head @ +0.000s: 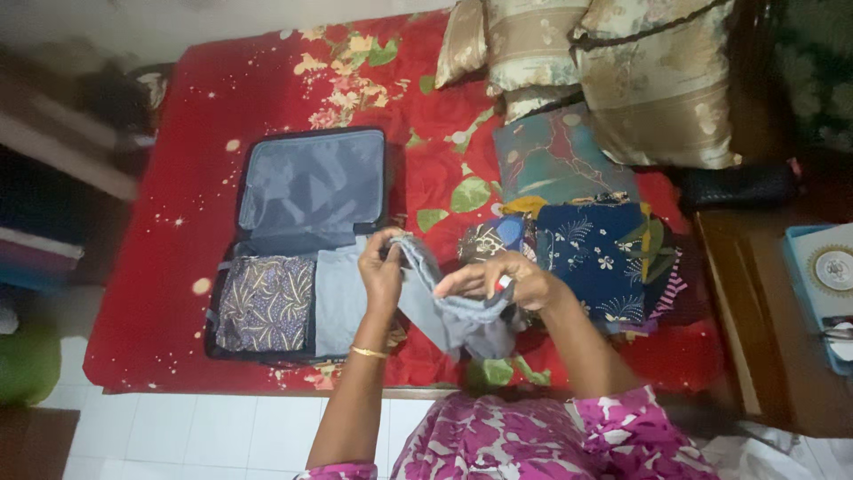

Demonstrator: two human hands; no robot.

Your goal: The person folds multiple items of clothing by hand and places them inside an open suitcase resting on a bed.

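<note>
Both hands [382,267] [506,280] – fingers gripping grey cloth [444,307] | red floral bedspread [178,267] – open suitcase [302,240] | white tiles [222,436], seemingly

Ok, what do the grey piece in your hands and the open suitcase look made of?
Grey garment: soft matte cloth, probably knit or cotton; it drapes and bunches between the left hand and right hand. Suitcase: dark rim, slightly shiny grey woven lining, creased; shell material unclear.

One pkg: light-blue flat box [819,289] w/ round white-gold emblem, on brown side table [755,311] at far right, partly cut off.
</note>
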